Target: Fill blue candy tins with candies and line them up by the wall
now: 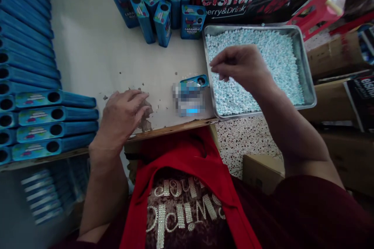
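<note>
Over the left part of a metal tray [309,85] hovers my right hand [242,66], thumb and fingers drawn together in a pinch; whatever they may hold is hidden. Small white and pale-blue candies [280,62] fill the tray beneath it. My left hand [122,114] lies near the table's front edge, fingers stretched out and holding nothing. Between my hands, close to the tray's left side, stands a blue candy box [194,80] with a round hole in its top. Its front is blurred out. A few loose candies lie just behind it.
Several blue boxes [163,19] stand at the back of the table [87,46]. Rows of similar boxes [55,113] line the left side. A black printed carton [233,4] and a pink container [318,13] are behind the tray. Brown cartons [330,105] are stacked at right.
</note>
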Demonstrator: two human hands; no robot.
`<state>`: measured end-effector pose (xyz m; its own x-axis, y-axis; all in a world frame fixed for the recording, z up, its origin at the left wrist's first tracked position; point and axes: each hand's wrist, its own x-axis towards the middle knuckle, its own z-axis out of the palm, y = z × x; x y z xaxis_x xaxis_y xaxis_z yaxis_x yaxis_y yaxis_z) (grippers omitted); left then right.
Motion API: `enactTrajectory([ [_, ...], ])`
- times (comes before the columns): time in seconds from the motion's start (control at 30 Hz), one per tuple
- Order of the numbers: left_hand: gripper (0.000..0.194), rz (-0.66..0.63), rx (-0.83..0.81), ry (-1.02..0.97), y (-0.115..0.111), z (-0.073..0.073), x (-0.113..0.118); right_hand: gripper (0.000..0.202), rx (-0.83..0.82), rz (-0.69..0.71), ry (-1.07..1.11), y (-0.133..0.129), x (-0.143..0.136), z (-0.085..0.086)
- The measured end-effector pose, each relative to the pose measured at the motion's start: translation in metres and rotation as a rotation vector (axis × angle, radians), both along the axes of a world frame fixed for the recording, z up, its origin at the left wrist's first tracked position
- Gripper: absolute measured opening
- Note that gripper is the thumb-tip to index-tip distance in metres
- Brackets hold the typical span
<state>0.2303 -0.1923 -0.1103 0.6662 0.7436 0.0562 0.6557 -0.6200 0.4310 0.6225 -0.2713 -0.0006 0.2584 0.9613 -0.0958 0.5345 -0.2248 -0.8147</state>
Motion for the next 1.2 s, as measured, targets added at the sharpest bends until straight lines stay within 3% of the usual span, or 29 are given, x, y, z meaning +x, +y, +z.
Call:
enactTrajectory([
  [0.1, 0.039, 0.006, 0.012, -0.020, -0.002, 0.004, 0.001, 0.016, 0.082, -0.296, 0.286, -0.012, 0.046, -0.033],
  [0.2, 0.037, 0.035, 0.020, -0.040, -0.006, 0.012, 0.007, 0.021, 0.086, -0.513, 0.413, -0.022, 0.092, -0.070],
  [0.3, 0.032, 0.076, 0.038, -0.055, -0.012, 0.022, 0.020, 0.021, 0.157, -0.585, 0.409, -0.020, 0.117, -0.100],
  [0.4, 0.027, 0.135, 0.062, -0.109, -0.018, 0.032, 0.034, 0.015, 0.205, -0.498, 0.306, -0.006, 0.117, -0.115],
  [0.5, 0.024, 0.184, 0.126, -0.147, -0.023, 0.042, 0.046, 0.009, 0.163, -0.337, -0.061, 0.003, 0.102, -0.117],
  [0.63, 0.024, 0.194, 0.190, -0.183, -0.027, 0.053, 0.069, 0.027, 0.059, -0.139, -0.537, -0.001, 0.085, -0.111],
  [0.73, 0.024, 0.161, 0.182, -0.206, -0.029, 0.057, 0.092, 0.030, 0.017, -0.063, -0.589, -0.007, 0.076, -0.106],
  [0.87, 0.021, 0.109, 0.151, -0.263, -0.032, 0.050, 0.118, 0.035, -0.043, 0.004, -0.672, -0.007, 0.062, -0.101],
  [1.03, 0.017, 0.070, 0.083, -0.322, -0.033, 0.040, 0.133, 0.038, -0.057, 0.078, -0.774, -0.005, 0.059, -0.106],
  [1.2, 0.012, 0.060, 0.009, -0.353, -0.032, 0.043, 0.144, 0.041, -0.033, 0.081, -0.770, -0.005, 0.064, -0.111],
])
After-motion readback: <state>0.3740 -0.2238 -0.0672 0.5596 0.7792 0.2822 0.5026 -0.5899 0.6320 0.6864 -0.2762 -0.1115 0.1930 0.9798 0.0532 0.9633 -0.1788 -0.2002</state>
